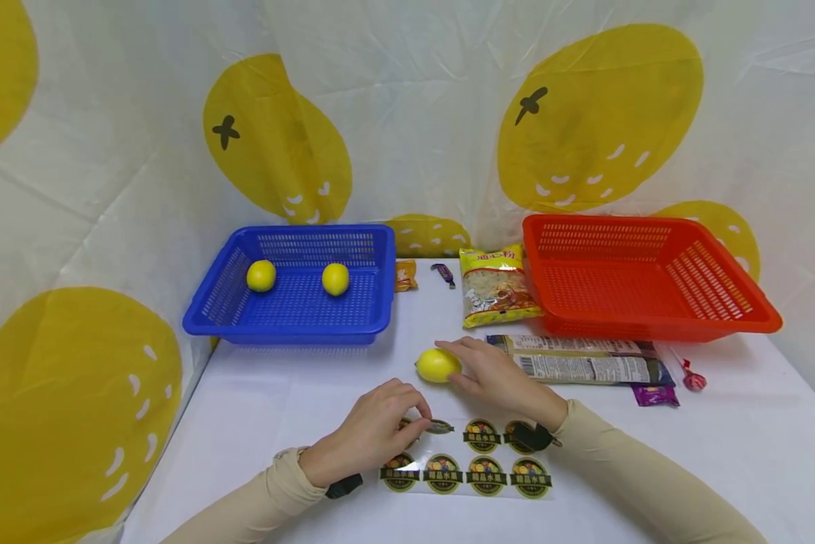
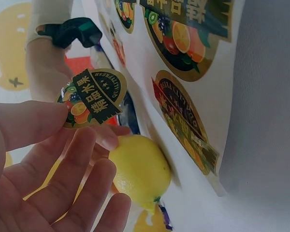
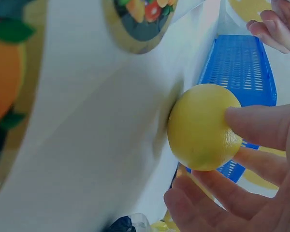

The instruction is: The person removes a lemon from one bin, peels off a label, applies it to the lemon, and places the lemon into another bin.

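Observation:
My left hand (image 1: 378,427) pinches a round fruit sticker (image 2: 94,99) between thumb and finger, just above the sticker sheet (image 1: 464,483). Several more black-and-gold stickers stay on that clear sheet. Beyond it, a yellow lemon (image 1: 437,366) lies on the white table. My right hand (image 1: 492,378) holds the lemon from its right side, thumb and fingers around it, as the right wrist view also shows. The peeled sticker is apart from the lemon. In the left wrist view its printed face is visible.
A blue basket (image 1: 291,333) with two lemons stands at back left, a red basket (image 1: 652,326) at back right. Between them lie a yellow food bag (image 1: 495,287) and small wrapped candies. A long dark packet (image 1: 584,361) and a lollipop (image 1: 694,380) lie before the red basket.

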The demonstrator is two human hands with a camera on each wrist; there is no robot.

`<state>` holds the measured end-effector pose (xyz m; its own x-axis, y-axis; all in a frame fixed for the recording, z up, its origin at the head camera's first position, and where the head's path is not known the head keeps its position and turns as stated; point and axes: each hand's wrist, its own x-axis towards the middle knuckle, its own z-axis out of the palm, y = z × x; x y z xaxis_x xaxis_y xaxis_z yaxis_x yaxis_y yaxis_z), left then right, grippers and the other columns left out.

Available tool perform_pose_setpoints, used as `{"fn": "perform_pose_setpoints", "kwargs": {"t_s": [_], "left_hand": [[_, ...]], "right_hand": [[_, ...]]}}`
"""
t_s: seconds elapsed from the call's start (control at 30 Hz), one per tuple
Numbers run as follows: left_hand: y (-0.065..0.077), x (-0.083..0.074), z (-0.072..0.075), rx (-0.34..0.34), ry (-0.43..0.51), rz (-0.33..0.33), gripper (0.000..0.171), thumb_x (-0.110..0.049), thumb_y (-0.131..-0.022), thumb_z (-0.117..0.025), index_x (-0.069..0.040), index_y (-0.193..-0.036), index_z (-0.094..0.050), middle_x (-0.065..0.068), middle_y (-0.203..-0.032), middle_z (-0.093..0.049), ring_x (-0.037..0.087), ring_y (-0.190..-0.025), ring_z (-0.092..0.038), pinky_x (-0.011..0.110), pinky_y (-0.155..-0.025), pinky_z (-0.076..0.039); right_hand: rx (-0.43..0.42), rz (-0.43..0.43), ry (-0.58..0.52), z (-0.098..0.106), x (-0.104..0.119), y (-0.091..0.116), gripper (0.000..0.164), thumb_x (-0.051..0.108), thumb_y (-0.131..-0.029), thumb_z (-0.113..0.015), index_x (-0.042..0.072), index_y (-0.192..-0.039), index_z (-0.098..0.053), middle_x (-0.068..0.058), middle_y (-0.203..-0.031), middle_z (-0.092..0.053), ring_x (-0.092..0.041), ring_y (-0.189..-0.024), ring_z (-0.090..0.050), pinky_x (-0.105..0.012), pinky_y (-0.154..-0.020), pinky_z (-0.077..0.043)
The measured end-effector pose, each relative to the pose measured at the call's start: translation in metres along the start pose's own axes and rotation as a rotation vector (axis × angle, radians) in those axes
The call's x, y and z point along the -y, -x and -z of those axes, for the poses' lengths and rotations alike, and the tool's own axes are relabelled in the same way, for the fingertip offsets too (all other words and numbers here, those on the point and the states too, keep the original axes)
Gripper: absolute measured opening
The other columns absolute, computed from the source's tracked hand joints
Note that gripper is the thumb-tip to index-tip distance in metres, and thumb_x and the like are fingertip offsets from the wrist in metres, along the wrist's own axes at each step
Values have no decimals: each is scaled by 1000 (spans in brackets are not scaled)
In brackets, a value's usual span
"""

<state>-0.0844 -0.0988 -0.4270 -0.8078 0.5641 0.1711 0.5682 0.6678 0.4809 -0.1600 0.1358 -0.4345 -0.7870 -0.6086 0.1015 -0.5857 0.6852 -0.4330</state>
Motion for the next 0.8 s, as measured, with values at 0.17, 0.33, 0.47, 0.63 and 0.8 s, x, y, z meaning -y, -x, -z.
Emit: {"fn": "perform_pose_setpoints", "kwargs": {"t_s": [0.17, 0.33, 0.47, 0.63, 0.8], "left_hand": [[0, -1, 0, 8, 5, 5, 8, -27, -95, -74, -19, -94, -73, -9, -94, -73, 11, -90, -62, 21, -73, -48], [0, 0, 0, 17, 10, 13, 8, -27, -96, -72, -20, -94, -73, -9, -95, -73, 10, -89, -61, 20, -73, -47], [1, 1, -1, 18, 18, 19, 6, -26, -97, -72, -21, -94, -73, -9, -94, -73, 11, -88, -60, 19, -71, -46], [1, 2, -2, 11, 26, 16, 5, -25, -97, -72, -22, -93, -72, -10, -93, -72, 12, -86, -60, 18, -70, -45], [2, 2, -2, 8, 28, 21, 5, -25, -97, -72, -22, -93, -72, -10, -93, -71, 12, -86, -60, 18, -69, -44]], "right_hand": [[5, -46, -9, -3, -3, 2, 59, 34, -92, -77, 14, -144, -59, -4, -118, -69, -17, -100, -63, -42, -89, -54], [30, -96, -18, -4, -5, 5, 73, 45, -88, -79, 13, -148, -54, -5, -113, -70, -18, -99, -65, -39, -84, -55], [36, -97, -24, -3, -6, 6, 78, 46, -86, -81, 13, -151, -51, -8, -120, -67, -22, -105, -66, -45, -89, -56], [43, -84, -32, -5, -6, 3, 79, 44, -86, -81, 13, -152, -50, -7, -130, -64, -24, -114, -63, -52, -99, -53], [32, -83, -30, -8, -6, -2, 76, 46, -87, -80, 14, -150, -52, -5, -128, -66, -21, -111, -63, -48, -97, -53]]}}
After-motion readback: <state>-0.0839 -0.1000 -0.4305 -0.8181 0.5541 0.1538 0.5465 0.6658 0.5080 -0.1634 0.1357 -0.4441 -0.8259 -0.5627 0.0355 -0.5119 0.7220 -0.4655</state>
